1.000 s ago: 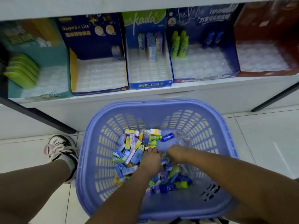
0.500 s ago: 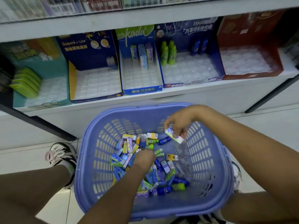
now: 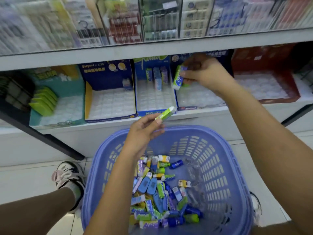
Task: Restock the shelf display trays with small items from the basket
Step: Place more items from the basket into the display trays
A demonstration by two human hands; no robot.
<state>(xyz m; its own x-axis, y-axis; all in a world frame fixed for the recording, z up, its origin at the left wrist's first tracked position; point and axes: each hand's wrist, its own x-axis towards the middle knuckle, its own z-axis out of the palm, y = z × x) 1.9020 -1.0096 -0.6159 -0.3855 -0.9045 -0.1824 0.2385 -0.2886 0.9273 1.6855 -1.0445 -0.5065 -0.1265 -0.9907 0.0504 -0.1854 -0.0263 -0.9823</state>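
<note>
Green-sleeved and white-capped, a small rectangular eraser is pinched at the fingertips of the left hand, in front of the blue cardboard display tray with clear moulded cells. Further right, a green-and-white wrapped eraser is gripped by the right hand near that tray's right wall. Each piece is best turned upright and seated, label forward, in a free cell beside the three upright erasers. More stock lies in the purple slatted plastic basket.
</note>
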